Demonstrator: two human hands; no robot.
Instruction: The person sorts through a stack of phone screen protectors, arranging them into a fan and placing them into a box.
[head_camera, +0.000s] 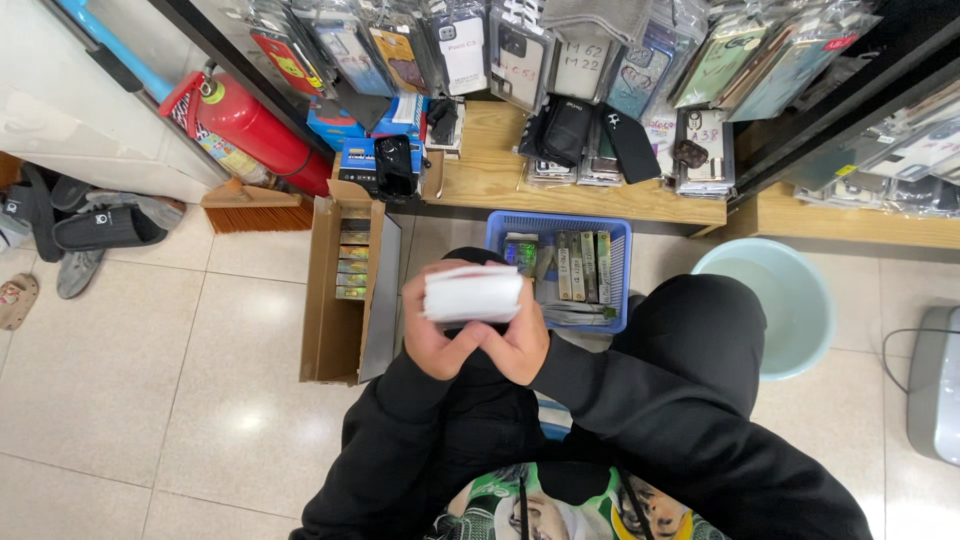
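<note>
Pale glossy floor tiles (150, 380) reflect overhead light. A wooden shelf (560, 195) runs along the top, with packaged phone cases (520, 50) hanging above it. A red fire extinguisher (250, 125) leans by a broom (255, 212); a light blue bucket (790, 300) stands at right.

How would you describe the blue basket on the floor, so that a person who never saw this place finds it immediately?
Start at the long wooden shelf loaded with phone cases. On the tiled floor just below it, between an open cardboard box and a pale green bucket, sits the blue basket. It alone is blue latticed plastic, holding upright slim packs, right behind the white bundle in the hands.
</note>
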